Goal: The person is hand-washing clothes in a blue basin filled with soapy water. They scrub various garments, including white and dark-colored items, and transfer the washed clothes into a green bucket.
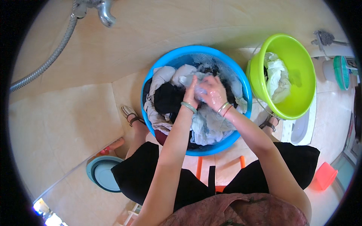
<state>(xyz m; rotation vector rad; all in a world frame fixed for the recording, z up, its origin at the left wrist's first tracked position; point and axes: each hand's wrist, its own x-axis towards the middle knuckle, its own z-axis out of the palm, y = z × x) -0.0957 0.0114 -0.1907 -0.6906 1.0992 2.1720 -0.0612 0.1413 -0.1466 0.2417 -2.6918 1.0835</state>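
A large blue basin (151,67) full of wet clothes and sudsy water stands in front of me. Both my hands are inside its rim, near the middle, close together. Between them is a bunched wet whitish cloth (196,80). My left hand (191,94), with a pale green bangle at the wrist, presses against the cloth from the left. Curled over it from the right is my right hand (214,93), wearing a bangle and a red cord. A black garment (167,98) lies left of my hands, and a pale blue-white garment (213,126) spreads below them.
A lime-green bucket (303,79) with white cloth inside stands right of the basin. Beside my left leg sits a grey-blue basin (105,173). A coral-coloured container (325,176) is at the far right. Upper left, a metal hose (56,56) hangs from a tap (105,14).
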